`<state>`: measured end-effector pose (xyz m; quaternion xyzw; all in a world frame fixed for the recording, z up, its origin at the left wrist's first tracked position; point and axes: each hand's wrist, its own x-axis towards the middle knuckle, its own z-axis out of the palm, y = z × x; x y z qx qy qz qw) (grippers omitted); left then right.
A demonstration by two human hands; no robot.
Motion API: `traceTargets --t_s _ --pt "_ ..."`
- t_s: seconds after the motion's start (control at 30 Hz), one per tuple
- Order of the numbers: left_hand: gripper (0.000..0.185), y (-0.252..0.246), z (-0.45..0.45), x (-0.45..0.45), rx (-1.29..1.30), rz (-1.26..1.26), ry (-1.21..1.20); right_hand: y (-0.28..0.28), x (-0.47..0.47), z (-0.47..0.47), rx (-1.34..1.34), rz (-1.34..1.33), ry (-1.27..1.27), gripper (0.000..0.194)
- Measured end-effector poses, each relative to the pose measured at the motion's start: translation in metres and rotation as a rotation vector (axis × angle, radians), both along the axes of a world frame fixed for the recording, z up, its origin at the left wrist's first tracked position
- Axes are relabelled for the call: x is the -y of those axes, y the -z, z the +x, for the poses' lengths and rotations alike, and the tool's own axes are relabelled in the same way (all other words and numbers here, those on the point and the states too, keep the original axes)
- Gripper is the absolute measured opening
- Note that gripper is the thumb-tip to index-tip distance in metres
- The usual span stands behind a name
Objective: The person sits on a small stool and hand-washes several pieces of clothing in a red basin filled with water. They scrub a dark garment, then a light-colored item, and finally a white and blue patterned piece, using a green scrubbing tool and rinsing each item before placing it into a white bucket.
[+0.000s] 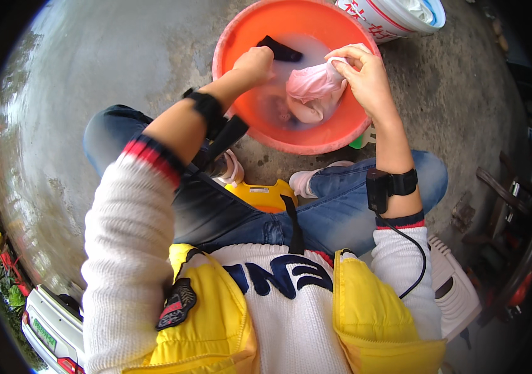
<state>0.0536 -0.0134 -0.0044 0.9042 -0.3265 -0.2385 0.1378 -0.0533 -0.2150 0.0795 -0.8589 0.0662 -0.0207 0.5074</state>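
Note:
In front of me a round orange plastic basin [228,28] holds cloudy water. My right hand [364,77], over the basin's right side, pinches the upper end of a wet pink-and-white cloth [312,84] between thumb and fingers. The cloth hangs in folds, its lower part down at the water. Over the left side my left hand [254,65] has its fingers curled, and whatever they may grip is hidden. A black cloth [282,49] lies in the basin just beyond that hand, seeming to meet its knuckles in this view.
A white bucket [392,21] with red writing stands behind the basin at right. A green-and-white object [362,139] shows under its near rim. Between my shoes is a yellow plastic item [259,194]. The floor is concrete [153,46]; a white car [55,327] is at lower left.

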Motion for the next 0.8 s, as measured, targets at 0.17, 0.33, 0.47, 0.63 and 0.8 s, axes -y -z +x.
traceTargets --t_s 0.17,0.33,0.47,0.63,0.8 --pt "0.022 0.074 0.017 0.022 0.048 0.23 0.146 -0.01 -0.003 -0.004 0.084 -0.106 -0.051 0.008" --pt "0.014 0.069 0.014 0.036 -0.306 0.179 0.183 -0.015 -0.003 -0.004 0.039 -0.066 -0.027 0.007" --pt "0.015 -0.007 0.044 0.008 -0.881 -0.313 0.177 -0.013 -0.001 -0.003 0.047 -0.117 -0.058 0.012" --pt "0.022 -0.134 0.131 -0.158 -0.349 -0.436 0.159 -0.005 0.002 -0.004 0.004 -0.101 -0.08 0.013" --pt "0.052 -0.135 0.107 -0.393 0.022 0.359 -0.437 0.007 0.009 -0.003 0.066 -0.132 -0.082 0.011"
